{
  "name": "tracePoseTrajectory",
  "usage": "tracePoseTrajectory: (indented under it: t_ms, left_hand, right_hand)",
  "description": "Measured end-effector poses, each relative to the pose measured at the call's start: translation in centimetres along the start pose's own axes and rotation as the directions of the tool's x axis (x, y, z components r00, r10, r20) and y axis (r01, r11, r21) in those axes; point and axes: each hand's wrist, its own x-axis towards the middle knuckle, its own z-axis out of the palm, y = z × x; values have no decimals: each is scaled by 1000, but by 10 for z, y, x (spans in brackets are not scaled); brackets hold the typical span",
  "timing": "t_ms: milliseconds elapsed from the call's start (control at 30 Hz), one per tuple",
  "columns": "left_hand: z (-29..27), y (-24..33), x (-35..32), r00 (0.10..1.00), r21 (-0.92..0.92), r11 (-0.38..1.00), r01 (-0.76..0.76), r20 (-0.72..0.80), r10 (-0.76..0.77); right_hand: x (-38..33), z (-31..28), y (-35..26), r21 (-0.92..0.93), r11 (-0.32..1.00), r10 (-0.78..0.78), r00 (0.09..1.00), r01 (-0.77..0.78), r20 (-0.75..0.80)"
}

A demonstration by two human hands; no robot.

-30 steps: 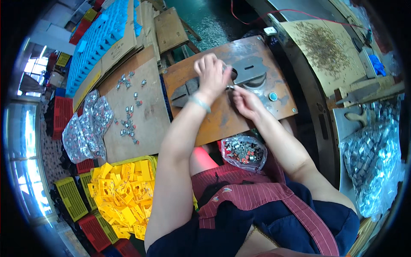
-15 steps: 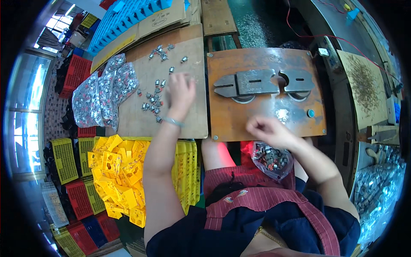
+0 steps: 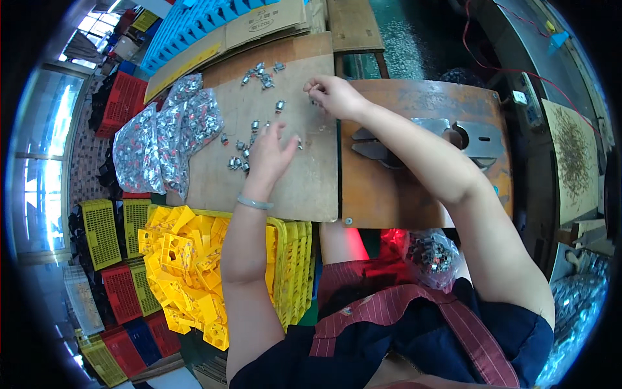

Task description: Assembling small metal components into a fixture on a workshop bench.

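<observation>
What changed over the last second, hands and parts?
The right hand left the metal fixture on the rusty plate, crossed left onto the brown board and now pinches at a small metal part. The left hand also came from the fixture to the scattered metal parts. The bags of parts and yellow crates stayed.

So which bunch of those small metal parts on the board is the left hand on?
The lower cluster, right beside the left hand; the other group lies at the board's far edge.
</observation>
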Motion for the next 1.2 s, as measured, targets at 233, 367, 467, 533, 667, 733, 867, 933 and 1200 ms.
tracePoseTrajectory:
  t_ms: [233, 367, 467, 533, 667, 733, 867, 933, 1200]
  left_hand:
    - [32, 24, 26, 973, 330, 944, 18, 212, -92]
    - [68, 109, 51, 946, -609, 790, 68, 292, 143]
    - [114, 227, 56, 887, -907, 419, -42, 159, 433]
    - [143, 267, 61, 882, -727, 647, -232, 123, 455]
    - [164, 293, 72, 874, -341, 880, -331, 240, 422]
    - [163, 292, 75, 826, -316, 912, -260, 416, 380]
    - [157, 299, 72, 838, -280, 919, -277, 398, 373]
    - [159, 296, 72, 819, -203, 911, -359, 400, 412]
    - [172, 297, 63, 829, 19, 869, -495, 310, 465]
  right_hand:
    - [-197, -64, -5, 944, -180, 158, 939, -277, 305]
    - [-284, -80, 25, 993, -74, 440, 890, -93, 116]
    - [-315, -88, 63, 998, 43, 651, 757, 39, -58]
    - [-309, -82, 82, 995, 56, 681, 726, 87, -102]
    - [-278, -89, 85, 973, 151, 735, 638, 175, -229]
    - [-277, -93, 80, 966, 168, 717, 648, 196, -256]
    - [-282, -103, 65, 978, 184, 748, 631, 98, -204]
    - [-280, -102, 67, 967, 253, 751, 625, 27, -214]
    - [-287, -102, 82, 999, 35, 685, 727, 36, -50]
